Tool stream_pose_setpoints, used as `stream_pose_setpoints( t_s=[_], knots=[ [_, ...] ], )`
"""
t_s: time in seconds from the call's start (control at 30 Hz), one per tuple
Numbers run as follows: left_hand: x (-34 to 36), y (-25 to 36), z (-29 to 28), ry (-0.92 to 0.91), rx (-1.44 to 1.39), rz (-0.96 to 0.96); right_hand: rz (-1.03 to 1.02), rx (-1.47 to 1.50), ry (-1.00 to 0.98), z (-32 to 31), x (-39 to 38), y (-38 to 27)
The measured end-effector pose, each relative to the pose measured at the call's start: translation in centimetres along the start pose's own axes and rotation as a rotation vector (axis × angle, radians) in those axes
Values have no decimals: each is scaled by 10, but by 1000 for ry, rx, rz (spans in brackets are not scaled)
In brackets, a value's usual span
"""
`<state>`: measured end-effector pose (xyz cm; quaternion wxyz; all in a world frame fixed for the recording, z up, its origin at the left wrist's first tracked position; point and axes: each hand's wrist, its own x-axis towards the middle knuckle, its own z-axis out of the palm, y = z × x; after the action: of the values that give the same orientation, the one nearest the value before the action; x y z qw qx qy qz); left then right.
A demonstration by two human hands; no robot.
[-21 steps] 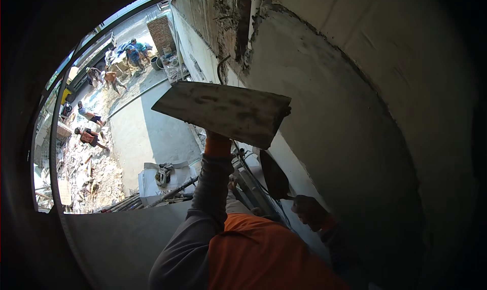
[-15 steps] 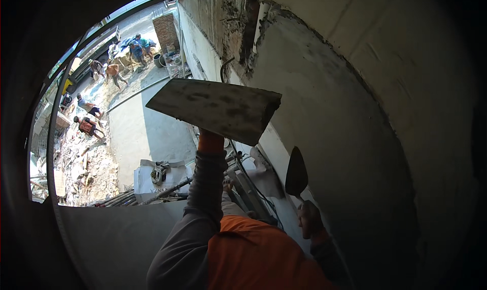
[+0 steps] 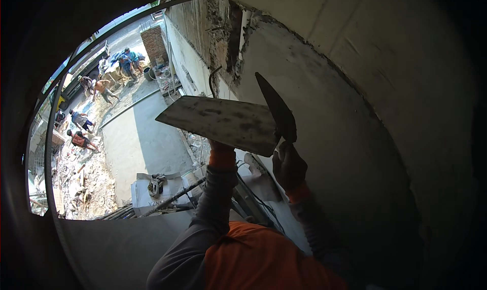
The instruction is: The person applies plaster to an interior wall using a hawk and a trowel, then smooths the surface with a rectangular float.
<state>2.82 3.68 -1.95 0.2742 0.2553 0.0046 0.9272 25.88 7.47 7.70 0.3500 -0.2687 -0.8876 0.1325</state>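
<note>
A flat, greyish, four-sided mortar board (image 3: pixel 218 121) with dark smudges hangs in mid-view. My left hand (image 3: pixel 220 145) holds it up from beneath, its fingers hidden behind the board. My right hand (image 3: pixel 290 167) is wrapped round the handle of a pointed trowel (image 3: pixel 279 110). The trowel's dark blade points up and crosses the right end of the board; whether they touch I cannot tell. Right of the trowel rises a grey plastered wall (image 3: pixel 329 117).
A rough, broken wall edge (image 3: pixel 236 36) with a dark gap stands ahead. At left, a curved frame (image 3: pixel 49 153) borders an opening onto a yard below, where several people (image 3: pixel 104 89) stand among rubble (image 3: pixel 83 181). Poles (image 3: pixel 119 212) and a white sack (image 3: pixel 162 188) lie beyond a ledge.
My right hand has brought the trowel up and left to the board's right end. The board has shifted slightly right and down. The view has turned a little.
</note>
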Motion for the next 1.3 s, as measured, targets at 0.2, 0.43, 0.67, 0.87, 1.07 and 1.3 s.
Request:
stream_pose_setpoints(
  t_s=[0.2, 0.43, 0.67, 0.87, 1.07, 1.3],
  knots=[
    [-5, 2, -16, -6, 151, -28, 48, -89, -63, 22, -50, 15],
    [0, -11, -47, 175, 167, 52, 170, -66, -125, 21, -109, 23],
    [22, 21, -28, 249, -7, 43, 274, 4, -68, -17, -170, 64],
    [0, 28, -36, 215, -5, -12, 41, -62, -200, -81, -127, 64],
    [-17, 32, -38, 214, 34, -32, -107, -182, -256, -95, -99, 69],
    [-45, 39, -38, 224, 60, -52, -144, -256, -207, -93, -74, 81]
  ],
)
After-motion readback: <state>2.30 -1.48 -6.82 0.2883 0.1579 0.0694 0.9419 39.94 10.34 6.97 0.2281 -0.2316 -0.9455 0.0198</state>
